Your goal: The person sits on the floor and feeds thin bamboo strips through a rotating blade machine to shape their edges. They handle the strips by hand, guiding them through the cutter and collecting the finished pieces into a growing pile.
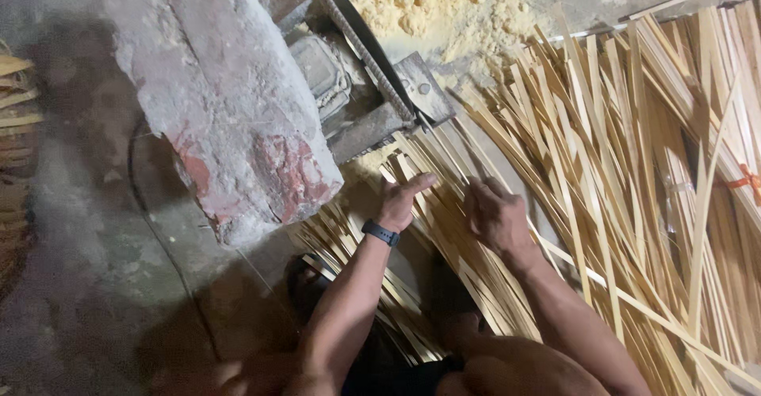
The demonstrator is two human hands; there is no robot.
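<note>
Pale bamboo strips (444, 206) lie flat on the concrete floor (95, 269) as we look down on a person's two bare hands pressed upon them. The left hand (403, 198), a dark wristband (380, 233) around its wrist, rests on the bundle with its fingers stretched forward and flat, gripping nothing that we can make out. The right hand (495, 215) sits just beside it on the same bundle, knuckles up and fingers curled down over the strips; we cannot tell whether it closes around any of them.

Just ahead of the fingertips stands a cutting machine (357, 87), its dark round blade (369, 43) on edge and a grey metal plate (424, 87) at its foot, where the ends of the strips meet it. A heavy block of brick and mortar (230, 95), grey with red patches, lies on the machine's left side. Behind the blade a heap of yellow sawdust (420, 0) spreads across the floor. To the right a loose pile of long strips (650, 166) fans out, some crossing one another, with a small orange tie (745, 180) near the edge. At the far left edge more slats (16, 126) show, only partly in view.
</note>
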